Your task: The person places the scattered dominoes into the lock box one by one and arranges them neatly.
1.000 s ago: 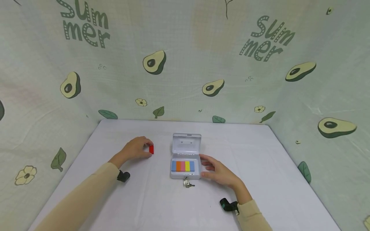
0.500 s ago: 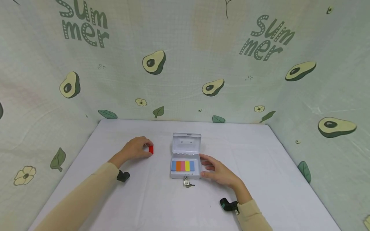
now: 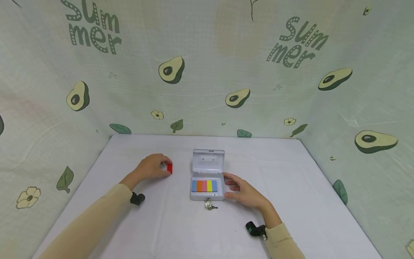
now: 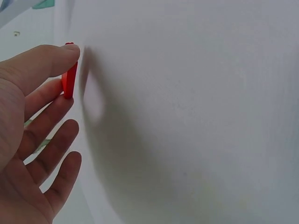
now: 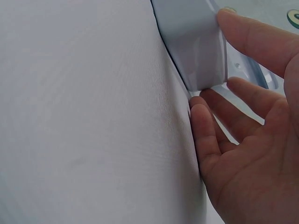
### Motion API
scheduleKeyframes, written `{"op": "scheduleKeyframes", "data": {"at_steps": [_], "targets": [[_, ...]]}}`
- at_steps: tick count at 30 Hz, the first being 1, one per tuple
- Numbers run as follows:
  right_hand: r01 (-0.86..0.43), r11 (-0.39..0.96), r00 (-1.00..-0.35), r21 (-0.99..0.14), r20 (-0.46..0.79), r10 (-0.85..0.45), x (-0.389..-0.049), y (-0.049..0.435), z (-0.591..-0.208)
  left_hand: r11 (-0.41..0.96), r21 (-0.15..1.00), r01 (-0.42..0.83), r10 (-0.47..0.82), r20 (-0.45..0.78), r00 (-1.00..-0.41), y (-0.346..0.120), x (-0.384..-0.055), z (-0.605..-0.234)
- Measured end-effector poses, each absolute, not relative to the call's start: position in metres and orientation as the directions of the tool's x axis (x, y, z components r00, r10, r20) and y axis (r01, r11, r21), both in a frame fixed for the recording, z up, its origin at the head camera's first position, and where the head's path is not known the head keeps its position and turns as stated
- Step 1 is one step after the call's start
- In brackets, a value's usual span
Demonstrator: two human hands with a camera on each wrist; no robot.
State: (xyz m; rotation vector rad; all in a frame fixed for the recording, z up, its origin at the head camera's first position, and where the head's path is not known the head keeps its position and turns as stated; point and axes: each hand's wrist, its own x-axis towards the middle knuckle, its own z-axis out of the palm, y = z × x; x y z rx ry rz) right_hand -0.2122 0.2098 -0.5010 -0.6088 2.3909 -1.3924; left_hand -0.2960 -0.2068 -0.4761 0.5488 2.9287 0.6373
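Note:
My left hand (image 3: 153, 166) pinches a small red block (image 3: 169, 168) between thumb and fingers, left of the box. In the left wrist view, the red block (image 4: 70, 79) stands on end between the thumb and two fingertips; the other fingers spread loosely. A pale metal cash box (image 3: 207, 197) sits mid-table, its lid (image 3: 208, 160) raised. Inside lies a strip of coloured sticky tabs (image 3: 205, 186). My right hand (image 3: 244, 192) touches the box's right side, thumb near the front corner and index finger near the back. In the right wrist view, the hand (image 5: 261, 135) has its fingers relaxed against the box (image 5: 198, 51).
A lock with keys (image 3: 209, 205) hangs at the box's front. White cloth covers the table (image 3: 174, 230). Curtains with avocado prints (image 3: 200, 72) enclose the back and both sides.

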Motion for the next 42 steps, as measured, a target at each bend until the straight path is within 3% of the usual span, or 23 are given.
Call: {"op": "scheduleKeyframes", "data": {"at_steps": [42], "targets": [[-0.188,0.457,-0.867,-0.87,-0.071,-0.493,-0.211,0.208,-0.498,0.769,0.432,0.471,0.49,0.074,-0.868,-0.116,-0.259,-0.437]]}}
